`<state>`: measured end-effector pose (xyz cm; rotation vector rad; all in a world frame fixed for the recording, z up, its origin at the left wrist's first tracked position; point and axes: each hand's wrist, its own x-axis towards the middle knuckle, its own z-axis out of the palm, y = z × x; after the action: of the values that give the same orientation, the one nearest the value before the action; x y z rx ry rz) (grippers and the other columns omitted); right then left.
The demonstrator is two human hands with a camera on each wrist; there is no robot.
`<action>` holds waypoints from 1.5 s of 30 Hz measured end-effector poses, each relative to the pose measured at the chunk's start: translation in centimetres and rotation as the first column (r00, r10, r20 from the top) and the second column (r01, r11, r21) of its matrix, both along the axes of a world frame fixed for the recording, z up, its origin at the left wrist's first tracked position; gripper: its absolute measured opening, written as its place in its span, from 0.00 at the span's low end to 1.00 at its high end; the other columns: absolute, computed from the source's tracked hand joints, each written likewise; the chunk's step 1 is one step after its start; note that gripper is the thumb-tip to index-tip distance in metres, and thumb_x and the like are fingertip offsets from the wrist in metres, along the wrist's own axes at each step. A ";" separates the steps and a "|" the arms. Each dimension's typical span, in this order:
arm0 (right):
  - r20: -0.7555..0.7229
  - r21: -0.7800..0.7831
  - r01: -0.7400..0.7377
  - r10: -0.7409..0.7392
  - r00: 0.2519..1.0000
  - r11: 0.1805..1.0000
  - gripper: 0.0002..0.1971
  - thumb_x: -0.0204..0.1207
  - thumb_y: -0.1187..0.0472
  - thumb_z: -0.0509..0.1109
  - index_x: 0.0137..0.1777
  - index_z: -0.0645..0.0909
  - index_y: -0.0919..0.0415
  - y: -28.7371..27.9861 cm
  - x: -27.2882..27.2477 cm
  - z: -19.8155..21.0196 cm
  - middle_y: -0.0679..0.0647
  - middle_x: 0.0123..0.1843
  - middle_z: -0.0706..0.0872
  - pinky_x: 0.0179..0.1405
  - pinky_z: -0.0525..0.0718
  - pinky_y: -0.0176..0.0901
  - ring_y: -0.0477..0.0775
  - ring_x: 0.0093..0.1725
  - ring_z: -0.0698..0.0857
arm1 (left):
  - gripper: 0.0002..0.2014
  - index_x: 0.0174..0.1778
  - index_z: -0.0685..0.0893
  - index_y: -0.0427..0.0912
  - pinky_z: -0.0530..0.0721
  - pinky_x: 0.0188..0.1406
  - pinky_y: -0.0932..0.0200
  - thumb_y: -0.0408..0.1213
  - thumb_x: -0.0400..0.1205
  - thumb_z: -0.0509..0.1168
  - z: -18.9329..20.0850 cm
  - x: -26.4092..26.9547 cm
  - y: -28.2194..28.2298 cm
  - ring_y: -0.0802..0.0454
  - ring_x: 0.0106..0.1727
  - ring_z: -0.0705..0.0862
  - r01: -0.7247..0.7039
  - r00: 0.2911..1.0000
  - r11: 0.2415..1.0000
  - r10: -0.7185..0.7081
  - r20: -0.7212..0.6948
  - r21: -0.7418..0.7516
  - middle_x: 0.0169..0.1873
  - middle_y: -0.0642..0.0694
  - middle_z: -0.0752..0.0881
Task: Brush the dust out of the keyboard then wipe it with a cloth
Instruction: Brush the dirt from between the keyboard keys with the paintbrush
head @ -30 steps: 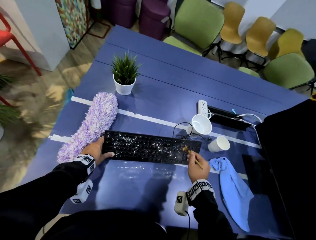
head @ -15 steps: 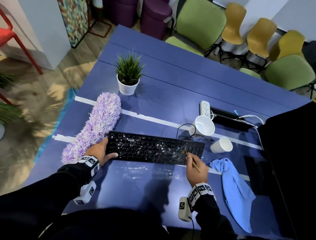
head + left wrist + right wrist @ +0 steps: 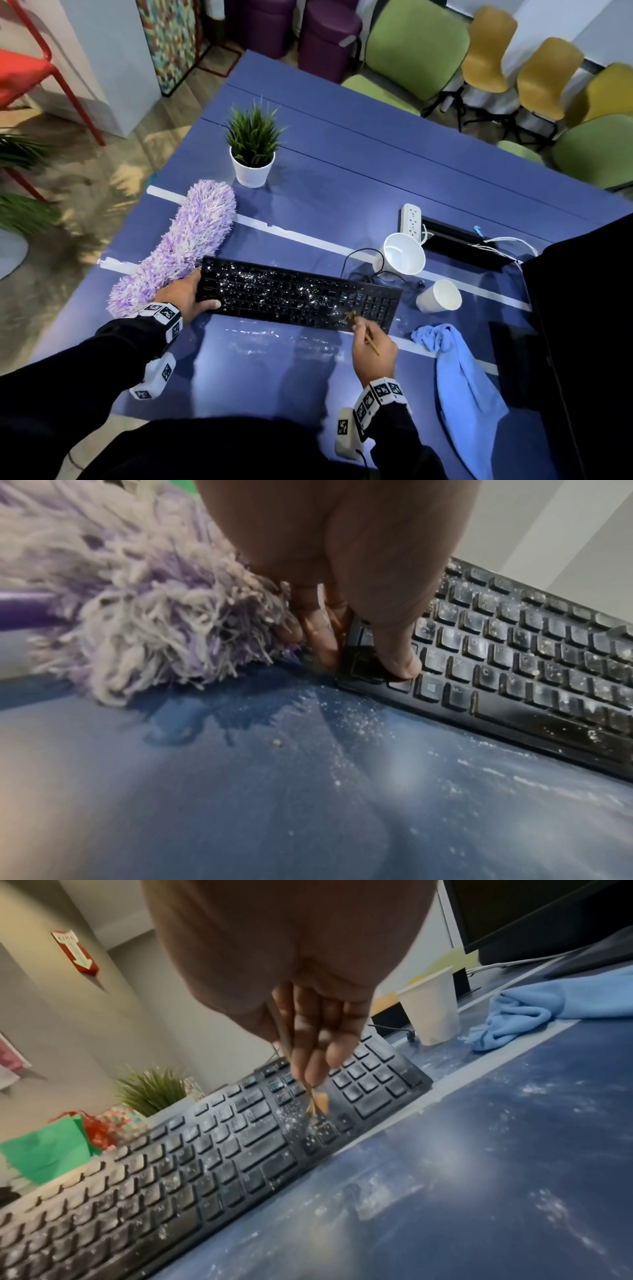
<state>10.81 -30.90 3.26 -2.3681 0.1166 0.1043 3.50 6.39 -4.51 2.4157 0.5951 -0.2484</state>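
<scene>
A black keyboard point(image 3: 294, 294) point(image 3: 514, 653) point(image 3: 192, 1167) speckled with white dust lies on the blue table point(image 3: 342, 192). My left hand point(image 3: 186, 296) point(image 3: 342, 631) grips its left end, thumb on the keys, fingers against the side edge. My right hand point(image 3: 371, 346) point(image 3: 308, 1047) pinches a thin wooden brush point(image 3: 363, 330) point(image 3: 316, 1102). Its tan bristles touch the keys near the arrow cluster, left of the number pad. A light blue cloth point(image 3: 459, 383) point(image 3: 534, 1010) lies crumpled right of the keyboard.
A purple fluffy duster point(image 3: 181, 243) point(image 3: 137, 620) lies against my left hand. Two white paper cups point(image 3: 404, 253) point(image 3: 440, 296) and a cable sit behind the keyboard's right end. A potted plant point(image 3: 253, 150), a power strip point(image 3: 411, 219) and a dark monitor point(image 3: 582, 325) stand around. White dust streaks the table near me.
My right hand has drawn the brush toward the keyboard's near edge by the arrow keys. My left hand keeps its hold on the left end.
</scene>
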 end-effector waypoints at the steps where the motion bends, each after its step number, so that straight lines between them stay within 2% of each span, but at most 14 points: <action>1: 0.029 0.038 0.002 -0.003 1.000 0.999 0.10 0.82 0.60 0.64 0.53 0.88 0.55 -0.1 0.1 0.0 0.44 0.35 0.87 0.35 0.75 0.19 0.37 0.33 0.82 | 0.41 0.68 0.68 0.49 0.80 0.61 0.45 0.63 0.63 0.72 -0.6 -0.1 0.2 0.41 0.58 0.84 -0.012 1.000 1.000 0.012 -0.002 -0.019 0.57 0.40 0.86; 4: -0.014 0.088 -0.075 0.076 0.997 0.993 0.09 0.82 0.58 0.64 0.46 0.86 0.50 -0.1 0.2 -0.5 0.52 0.32 0.88 0.35 0.80 0.39 0.51 0.32 0.84 | 0.41 0.70 0.67 0.48 0.82 0.58 0.45 0.61 0.65 0.73 -0.8 -0.1 0.1 0.41 0.55 0.85 -0.029 0.999 0.999 0.028 -0.020 -0.025 0.56 0.40 0.87; 6: -0.023 0.063 -0.117 0.118 0.993 0.991 0.10 0.82 0.57 0.63 0.43 0.84 0.51 0.1 0.2 -0.6 0.54 0.28 0.86 0.31 0.79 0.43 0.50 0.26 0.81 | 0.39 0.71 0.68 0.45 0.81 0.59 0.47 0.54 0.68 0.76 0.1 0.0 -0.4 0.40 0.57 0.85 -0.017 1.000 1.000 0.017 -0.020 0.005 0.57 0.38 0.86; 10: 0.009 0.137 -0.115 0.115 0.993 0.984 0.09 0.82 0.57 0.64 0.48 0.85 0.44 0.5 0.4 -0.7 0.44 0.30 0.87 0.34 0.82 0.34 0.40 0.31 0.84 | 0.39 0.73 0.68 0.43 0.79 0.59 0.49 0.50 0.70 0.77 0.5 -0.1 -0.8 0.38 0.60 0.84 -0.015 1.000 0.999 0.016 -0.019 0.045 0.59 0.37 0.85; 13: -0.094 0.039 -0.269 0.272 0.958 0.962 0.09 0.82 0.54 0.63 0.47 0.86 0.49 0.6 0.3 -1.2 0.49 0.31 0.89 0.35 0.86 0.45 0.48 0.31 0.86 | 0.40 0.74 0.67 0.44 0.79 0.59 0.49 0.50 0.69 0.77 0.5 -0.1 -0.7 0.38 0.59 0.84 -0.002 1.000 1.000 0.003 -0.026 0.015 0.59 0.37 0.86; 17: -0.013 0.074 -0.222 0.224 0.975 0.972 0.09 0.83 0.55 0.63 0.51 0.86 0.47 0.5 0.3 -1.2 0.45 0.32 0.87 0.34 0.83 0.33 0.44 0.34 0.87 | 0.39 0.72 0.67 0.44 0.80 0.56 0.49 0.53 0.69 0.76 0.3 -0.2 -0.8 0.38 0.57 0.85 -0.027 0.999 0.998 0.029 -0.039 0.057 0.56 0.36 0.86; 20: -0.074 -0.061 -0.263 0.259 0.963 0.963 0.12 0.83 0.51 0.60 0.45 0.85 0.49 0.6 0.5 -1.4 0.49 0.28 0.86 0.29 0.82 0.41 0.47 0.28 0.83 | 0.38 0.72 0.67 0.44 0.80 0.56 0.49 0.53 0.70 0.76 0.3 -0.3 -0.8 0.38 0.57 0.85 -0.014 0.999 0.999 0.016 -0.044 0.044 0.57 0.37 0.86; 24: 0.078 0.039 -0.216 0.212 0.974 0.976 0.11 0.83 0.57 0.64 0.53 0.89 0.55 1.0 0.6 -0.7 0.46 0.44 0.90 0.46 0.82 0.39 0.46 0.43 0.84 | 0.38 0.72 0.67 0.44 0.80 0.55 0.50 0.53 0.70 0.76 0.1 -0.3 -0.6 0.38 0.56 0.85 -0.017 0.999 0.999 0.018 -0.034 0.029 0.57 0.37 0.86; 28: -0.109 -0.033 -0.323 0.318 0.942 0.946 0.13 0.83 0.54 0.62 0.40 0.85 0.51 1.0 0.5 -0.9 0.51 0.30 0.87 0.29 0.79 0.42 0.47 0.27 0.81 | 0.38 0.72 0.66 0.46 0.81 0.55 0.49 0.53 0.70 0.75 -0.1 -0.3 -0.5 0.39 0.56 0.85 -0.006 1.000 1.000 0.006 -0.025 -0.002 0.56 0.38 0.87; 32: 0.003 0.019 -0.251 0.251 0.968 0.968 0.10 0.82 0.55 0.64 0.49 0.88 0.52 0.8 0.2 -1.0 0.48 0.37 0.90 0.39 0.84 0.39 0.45 0.37 0.86 | 0.40 0.74 0.65 0.46 0.80 0.56 0.49 0.52 0.69 0.76 -0.4 -0.2 -0.5 0.38 0.56 0.85 -0.016 1.000 1.000 0.016 -0.013 0.001 0.57 0.37 0.86; 35: -0.131 -0.050 -0.316 0.308 0.942 0.947 0.12 0.82 0.54 0.63 0.39 0.84 0.49 0.9 0.0 -1.6 0.49 0.30 0.87 0.31 0.79 0.41 0.47 0.30 0.83 | 0.40 0.74 0.65 0.45 0.80 0.56 0.49 0.52 0.70 0.76 -0.5 -0.3 -0.4 0.37 0.56 0.85 -0.009 1.000 1.000 0.009 -0.006 -0.006 0.57 0.37 0.87; 38: -0.042 -0.025 -0.212 0.211 0.977 0.977 0.10 0.82 0.57 0.64 0.44 0.86 0.50 0.6 -0.3 -1.2 0.50 0.32 0.87 0.31 0.81 0.42 0.49 0.33 0.85 | 0.39 0.72 0.66 0.46 0.81 0.56 0.48 0.54 0.70 0.75 -0.4 -0.3 -0.4 0.37 0.55 0.85 -0.008 1.000 1.000 0.008 -0.011 -0.005 0.56 0.37 0.87; 42: -0.006 -0.035 0.032 -0.032 0.999 0.999 0.11 0.83 0.59 0.63 0.44 0.87 0.55 0.0 0.2 -0.5 0.52 0.30 0.83 0.28 0.72 0.35 0.38 0.30 0.78 | 0.39 0.72 0.65 0.49 0.82 0.56 0.46 0.56 0.69 0.75 -0.6 -0.5 -0.2 0.39 0.55 0.86 -0.016 1.000 1.000 0.016 -0.007 -0.001 0.55 0.40 0.87; 45: -0.066 -0.030 -0.167 0.165 0.984 0.986 0.11 0.83 0.58 0.64 0.43 0.87 0.53 0.3 -0.1 -0.6 0.50 0.27 0.84 0.24 0.76 0.36 0.44 0.25 0.79 | 0.37 0.70 0.67 0.48 0.82 0.55 0.47 0.56 0.69 0.75 -0.6 -0.4 -0.1 0.39 0.55 0.86 -0.010 1.000 1.000 0.010 -0.018 -0.003 0.54 0.40 0.87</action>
<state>10.76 -30.63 2.67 -2.4081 -0.0495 0.2588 3.15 6.27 -5.12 2.4089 0.6140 -0.2674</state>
